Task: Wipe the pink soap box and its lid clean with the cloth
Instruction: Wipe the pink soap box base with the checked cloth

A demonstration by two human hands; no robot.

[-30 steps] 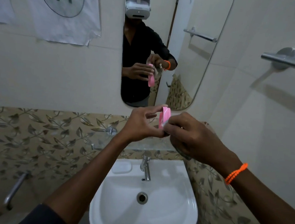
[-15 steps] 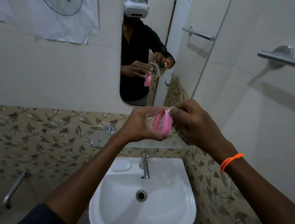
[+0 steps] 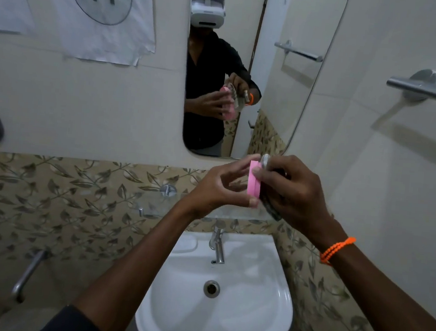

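Above the sink, my left hand [image 3: 219, 185] pinches a pink soap box piece [image 3: 254, 178] edge-on between thumb and fingertips. My right hand [image 3: 292, 189] grips a grey patterned cloth [image 3: 267, 204] and presses it against the right face of the pink piece, thumb on its top edge. Most of the cloth is hidden behind my right hand. I cannot tell whether the pink piece is the box or the lid. The other pink part is out of sight. The mirror [image 3: 247, 71] reflects the same hold.
A white sink [image 3: 217, 296] with a chrome tap [image 3: 218, 246] lies below my hands. A glass shelf [image 3: 161, 205] runs along the leaf-patterned tiles. A towel bar [image 3: 426, 90] sticks out on the right wall. A paper marked 11 [image 3: 98, 12] hangs upper left.
The pink piece has turned from showing its broad face to edge-on. My right hand with the cloth has shifted slightly down along its right side.
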